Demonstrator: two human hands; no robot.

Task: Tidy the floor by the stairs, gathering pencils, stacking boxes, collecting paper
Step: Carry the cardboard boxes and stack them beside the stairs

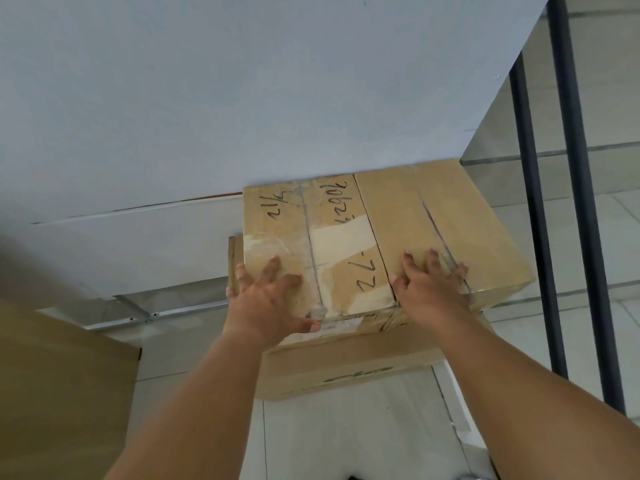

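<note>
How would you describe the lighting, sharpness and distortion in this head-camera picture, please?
Head view: light is soft and even, no hard shadows; the clear tape on the top box shows mild glare; the cardboard sheet at the left edge is blurred; the railing bars lean from wide-angle distortion.

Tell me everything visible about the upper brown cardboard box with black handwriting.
The upper brown cardboard box is closed, taped along its seams, with a torn pale patch and black handwriting on top. It sits on another brown cardboard box with green print, by the pale wall. The left hand and right hand lie spread on its near top edge.
</note>
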